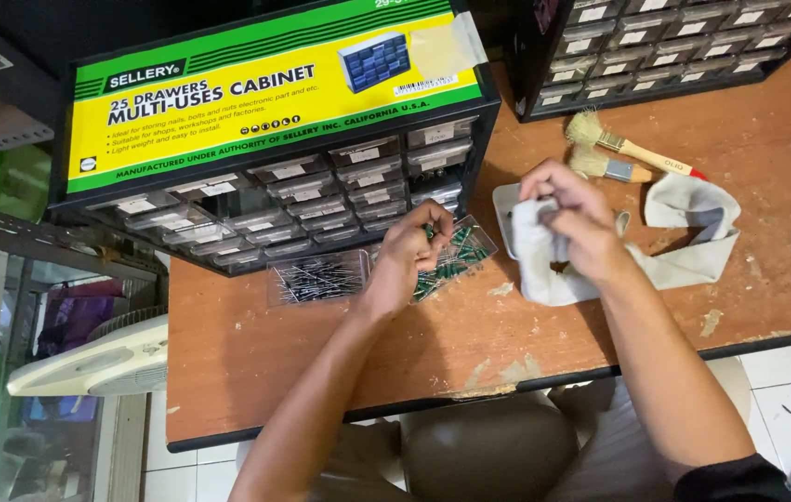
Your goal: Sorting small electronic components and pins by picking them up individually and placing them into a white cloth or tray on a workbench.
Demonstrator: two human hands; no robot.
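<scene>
Head view: hands working beside the drawer cabinet.
Left hand is pinching green components from a clear drawer below it; right hand is clutching a white cloth.

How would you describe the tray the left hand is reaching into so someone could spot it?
On the brown table, just below the drawer cabinet, two clear trays lie side by side. It is the right one, the tray of green parts under the left hand; its neighbour holds dark pins.
</scene>
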